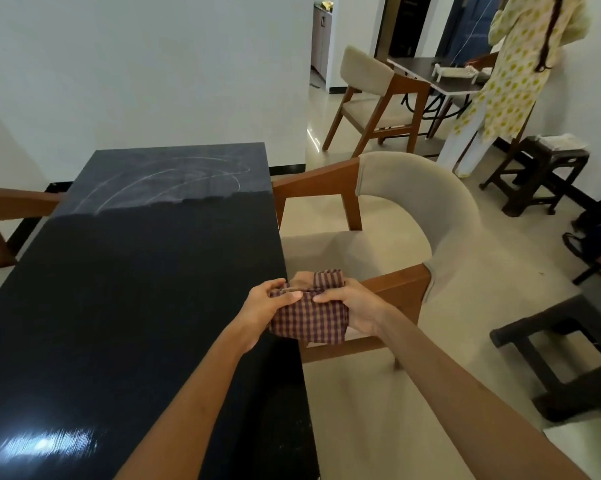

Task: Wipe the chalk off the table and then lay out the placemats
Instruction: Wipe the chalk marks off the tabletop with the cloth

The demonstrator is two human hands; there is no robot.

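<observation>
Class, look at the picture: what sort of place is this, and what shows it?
Probably a home dining area: a dark table with cushioned wooden chairs beside it, and a second table with a chair behind.

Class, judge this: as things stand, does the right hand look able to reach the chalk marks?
Probably, by leaning: nothing lies between the right hand and chalk marks, but it grips the cloth.

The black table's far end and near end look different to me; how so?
The far end of the black table is greyish, hazed with white chalk arcs; the near end is dark, glossy and chalk-free. The near end reflects a bright light patch; the far end shows none. Both belong to one flat tabletop.
</observation>
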